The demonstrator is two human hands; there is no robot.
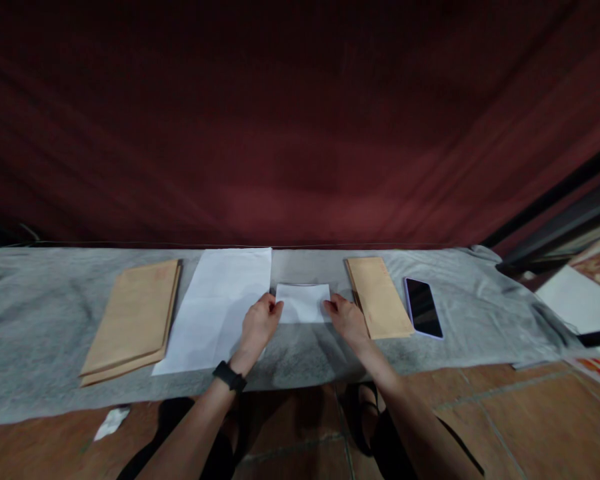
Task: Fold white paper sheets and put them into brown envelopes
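Note:
A small folded sheet of white paper (303,305) is held level between my two hands, near the middle of the cloth-covered surface. My left hand (261,321) pinches its left edge, thumb on top; a dark band circles that wrist. On the opposite edge, my right hand (347,316) grips the paper in the same way. Larger white sheets (220,300) lie flat just left of my left hand, partly under it. Close to my right hand rests a narrow stack of brown envelopes (383,297).
Farther left is a stack of larger brown envelopes (135,310). A phone (423,307) with a dark screen lies right of the narrow envelopes. Grey cloth (485,313) covers the surface, and a dark red curtain (300,133) hangs behind. A white scrap (112,423) lies on the tiled floor.

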